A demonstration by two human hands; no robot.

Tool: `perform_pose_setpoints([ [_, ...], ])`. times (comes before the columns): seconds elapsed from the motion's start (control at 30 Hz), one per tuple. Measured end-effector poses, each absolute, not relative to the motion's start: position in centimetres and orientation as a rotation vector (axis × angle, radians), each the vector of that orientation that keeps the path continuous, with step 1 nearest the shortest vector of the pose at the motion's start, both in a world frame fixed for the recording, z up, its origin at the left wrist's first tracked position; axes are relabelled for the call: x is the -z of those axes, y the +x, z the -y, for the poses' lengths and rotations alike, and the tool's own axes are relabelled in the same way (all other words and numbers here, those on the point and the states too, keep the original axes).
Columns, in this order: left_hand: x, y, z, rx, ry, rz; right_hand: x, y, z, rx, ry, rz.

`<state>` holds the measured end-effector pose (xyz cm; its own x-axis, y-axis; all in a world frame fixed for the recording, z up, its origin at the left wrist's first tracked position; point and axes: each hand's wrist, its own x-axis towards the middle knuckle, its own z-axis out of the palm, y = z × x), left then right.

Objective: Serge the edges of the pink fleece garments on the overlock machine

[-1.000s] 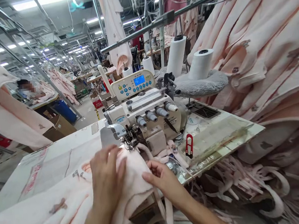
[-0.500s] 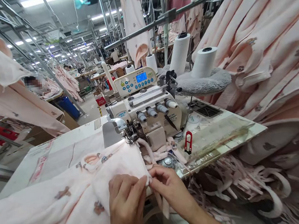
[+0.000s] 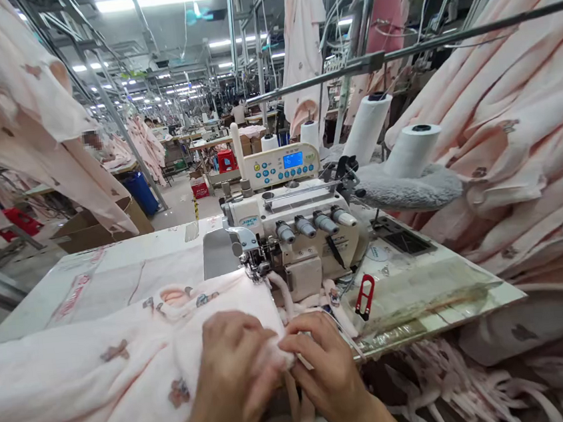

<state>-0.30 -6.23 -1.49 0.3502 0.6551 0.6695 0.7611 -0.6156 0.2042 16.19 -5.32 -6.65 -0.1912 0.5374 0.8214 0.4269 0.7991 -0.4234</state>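
Note:
Pale pink plush fabric (image 3: pixel 143 380) with small brown bear prints spreads over the table's left part. Its far edge runs under the presser foot of a white overlock sewing machine (image 3: pixel 299 236). My left hand (image 3: pixel 237 363) is closed on the fabric near its right edge, its fingers a little blurred. Close beside it, my right hand (image 3: pixel 321 348) pinches the same edge between thumb and fingers. Narrow fabric strips hang below the right hand. A pair of red thread snips (image 3: pixel 365 296) lies on the table to the right of the machine.
White thread cones (image 3: pixel 413 150) stand behind the machine, one on a grey fluffy pad (image 3: pixel 404 188). Pink garments (image 3: pixel 521 145) hang at the right and left. Fabric trimmings (image 3: pixel 455 381) pile below the table edge. Another person (image 3: pixel 93 142) sits in the left background.
The view has shifted, so the machine appears further right and slightly lower. My left hand has turned over the fabric edge, which now bunches between both hands.

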Motion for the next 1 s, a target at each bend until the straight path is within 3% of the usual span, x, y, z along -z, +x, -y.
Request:
perform_pose_setpoints([
  [0.13, 0.4, -2.4, 1.5, 0.837, -2.337, 1.858, 7.0, 15.9, 5.1, -0.112, -0.74, 1.797],
  [0.27, 0.2, -3.2, -1.7, 0.663, -2.312, 2.1, 7.2, 15.7, 4.3, -0.086, -0.767, 1.79],
  [0.77, -0.2, -4.4, -8.0, 0.653, -2.186, 2.172, 5.8, 14.8, -0.4, 0.073, -0.905, 1.761],
  [1.0, -0.1, -5.1, -11.6, 0.637, -2.11, 2.215, 10.0, 15.9, 1.7, 0.145, -1.119, 1.789],
])
